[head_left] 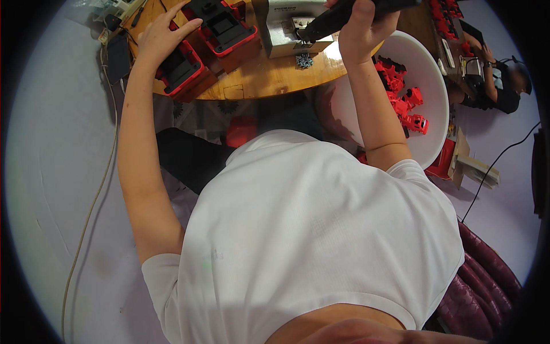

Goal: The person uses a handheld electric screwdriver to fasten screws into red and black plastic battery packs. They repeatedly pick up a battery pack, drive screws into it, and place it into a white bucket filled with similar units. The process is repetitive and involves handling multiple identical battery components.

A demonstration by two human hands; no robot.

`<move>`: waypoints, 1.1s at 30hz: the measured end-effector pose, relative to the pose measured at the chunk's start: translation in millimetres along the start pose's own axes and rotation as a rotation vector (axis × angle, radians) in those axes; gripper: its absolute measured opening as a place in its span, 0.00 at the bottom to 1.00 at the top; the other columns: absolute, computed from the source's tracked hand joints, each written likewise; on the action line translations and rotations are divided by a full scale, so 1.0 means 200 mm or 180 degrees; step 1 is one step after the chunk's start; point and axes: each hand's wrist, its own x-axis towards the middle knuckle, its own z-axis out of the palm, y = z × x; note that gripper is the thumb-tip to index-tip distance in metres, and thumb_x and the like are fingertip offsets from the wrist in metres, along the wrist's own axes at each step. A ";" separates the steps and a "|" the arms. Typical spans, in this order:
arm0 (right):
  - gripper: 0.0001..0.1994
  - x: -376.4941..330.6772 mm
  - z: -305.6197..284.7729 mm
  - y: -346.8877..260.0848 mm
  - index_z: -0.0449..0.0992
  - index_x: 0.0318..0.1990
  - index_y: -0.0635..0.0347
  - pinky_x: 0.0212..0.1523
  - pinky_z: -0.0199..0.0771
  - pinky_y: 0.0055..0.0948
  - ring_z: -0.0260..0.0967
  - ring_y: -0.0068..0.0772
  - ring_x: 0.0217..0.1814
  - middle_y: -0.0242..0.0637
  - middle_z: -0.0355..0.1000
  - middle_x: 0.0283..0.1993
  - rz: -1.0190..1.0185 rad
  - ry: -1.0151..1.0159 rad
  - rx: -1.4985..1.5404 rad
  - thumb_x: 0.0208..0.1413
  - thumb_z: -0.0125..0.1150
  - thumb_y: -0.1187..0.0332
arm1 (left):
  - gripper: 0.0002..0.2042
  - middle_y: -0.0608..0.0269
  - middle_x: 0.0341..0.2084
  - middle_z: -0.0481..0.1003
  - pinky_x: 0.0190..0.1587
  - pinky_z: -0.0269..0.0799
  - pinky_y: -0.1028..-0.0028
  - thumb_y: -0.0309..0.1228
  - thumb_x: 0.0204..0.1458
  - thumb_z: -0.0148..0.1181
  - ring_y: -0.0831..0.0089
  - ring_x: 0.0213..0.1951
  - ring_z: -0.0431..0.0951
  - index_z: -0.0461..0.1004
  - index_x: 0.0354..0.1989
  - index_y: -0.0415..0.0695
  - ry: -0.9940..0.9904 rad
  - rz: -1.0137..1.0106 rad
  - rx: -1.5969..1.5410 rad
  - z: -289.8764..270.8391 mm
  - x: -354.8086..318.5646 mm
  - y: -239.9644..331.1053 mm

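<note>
My right hand (pixel 364 35) is wrapped round a black electric screwdriver (pixel 333 20), whose tip points down and left. That tip is at the small opening on top of a grey metal box, which looks like a screw feeder (pixel 277 41). My left hand (pixel 162 35) has its fingers spread and rests by two blocky pieces with red rims and black inside. One black-and-red piece (pixel 220 27) is just right of the fingertips, and a second black-and-red piece (pixel 182 71) is below the hand. A small heap of screws (pixel 304 61) lies in front of the feeder.
The wooden table (pixel 258 83) has a curved near edge. A white tub (pixel 438 94) with several red plastic parts (pixel 409 106) stands to the right. A cable (pixel 105 172) runs along the floor at left. Another person (pixel 498 83) sits at far right.
</note>
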 end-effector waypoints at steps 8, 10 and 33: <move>0.22 0.15 0.23 -0.11 0.66 0.43 0.62 0.24 0.70 0.25 0.68 0.25 0.22 0.37 0.70 0.26 0.0376 -0.0429 0.0804 0.61 0.57 0.50 | 0.38 0.55 0.54 0.74 0.56 0.67 0.65 0.65 0.43 0.61 0.61 0.56 0.73 0.67 0.64 0.65 -0.0395 -0.0251 -0.0404 -0.03 0.05 -0.03; 0.21 0.16 0.32 -0.14 0.66 0.42 0.62 0.24 0.71 0.25 0.68 0.25 0.22 0.38 0.70 0.26 -0.0006 -0.0339 0.0981 0.61 0.57 0.50 | 0.36 0.55 0.53 0.74 0.56 0.69 0.65 0.61 0.44 0.62 0.61 0.55 0.75 0.69 0.62 0.58 -0.0280 -0.0310 -0.0552 -0.06 0.01 0.06; 0.19 0.13 0.54 0.03 0.64 0.44 0.59 0.23 0.66 0.18 0.64 0.16 0.24 0.28 0.66 0.28 -0.0059 -0.0891 0.1026 0.59 0.63 0.55 | 0.38 0.48 0.52 0.75 0.53 0.72 0.63 0.55 0.40 0.67 0.55 0.52 0.76 0.70 0.60 0.49 -0.0197 -0.0605 -0.0556 -0.21 -0.07 0.24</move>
